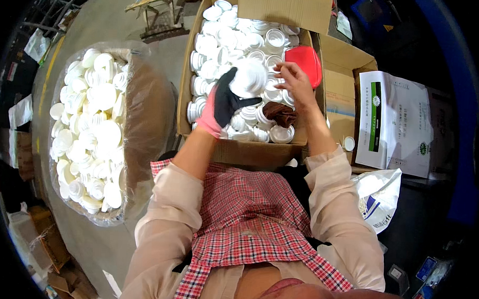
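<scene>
My left hand (223, 105), in a pink and black glove, grips a white round plastic lid (250, 77) between thumb and fingers. To its right is my bare right hand (296, 84), its fingers loosely bent and apart, with nothing visible in them. Both hands are over a cardboard box (260, 152) heaped with similar white round pieces (217, 35). A red plastic piece (307, 66) lies at the box's right side, partly behind my right hand. Below that hand, a crumpled dark brown cloth-like thing (279, 114) rests on the white pieces.
At the left stands a plastic-lined carton (144, 130) full of white round pieces. Another open box (339, 74) adjoins the right side, beside a white printed carton (393, 123). A white plastic bag (380, 196) sits nearer me. A small stand (162, 15) is beyond.
</scene>
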Tool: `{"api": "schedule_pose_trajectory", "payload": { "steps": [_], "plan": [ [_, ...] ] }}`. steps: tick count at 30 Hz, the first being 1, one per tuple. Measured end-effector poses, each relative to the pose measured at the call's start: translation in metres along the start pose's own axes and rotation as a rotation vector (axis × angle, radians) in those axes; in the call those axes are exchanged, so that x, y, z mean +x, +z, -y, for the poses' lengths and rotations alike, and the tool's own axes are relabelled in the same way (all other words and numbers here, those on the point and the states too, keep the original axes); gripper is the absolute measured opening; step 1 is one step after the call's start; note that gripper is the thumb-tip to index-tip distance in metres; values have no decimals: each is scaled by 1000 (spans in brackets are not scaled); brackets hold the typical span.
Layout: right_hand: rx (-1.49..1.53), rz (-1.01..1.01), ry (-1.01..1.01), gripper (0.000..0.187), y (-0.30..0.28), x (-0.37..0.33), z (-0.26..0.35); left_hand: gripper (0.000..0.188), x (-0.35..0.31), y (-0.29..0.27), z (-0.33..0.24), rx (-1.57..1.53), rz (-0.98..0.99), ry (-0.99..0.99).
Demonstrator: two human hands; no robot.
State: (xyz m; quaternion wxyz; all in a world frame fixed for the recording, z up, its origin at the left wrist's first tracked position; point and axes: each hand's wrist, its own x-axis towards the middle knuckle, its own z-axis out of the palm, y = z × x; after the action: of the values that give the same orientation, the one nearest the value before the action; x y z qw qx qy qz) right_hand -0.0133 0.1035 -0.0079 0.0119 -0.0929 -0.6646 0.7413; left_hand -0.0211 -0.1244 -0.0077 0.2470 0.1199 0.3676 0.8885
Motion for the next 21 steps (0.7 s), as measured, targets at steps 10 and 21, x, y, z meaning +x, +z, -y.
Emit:
{"api": "schedule_pose_trajectory", "payload": {
  "steps": [10, 21],
  "plan": [
    [-1483, 185, 84, 33, -80, -15, -176, 47, 10, -12, -22, -569, 16, -191],
    [31, 175, -221, 26, -6, -31, -7, 39, 10, -5, -9, -409, -165, -112]
  ]
}}
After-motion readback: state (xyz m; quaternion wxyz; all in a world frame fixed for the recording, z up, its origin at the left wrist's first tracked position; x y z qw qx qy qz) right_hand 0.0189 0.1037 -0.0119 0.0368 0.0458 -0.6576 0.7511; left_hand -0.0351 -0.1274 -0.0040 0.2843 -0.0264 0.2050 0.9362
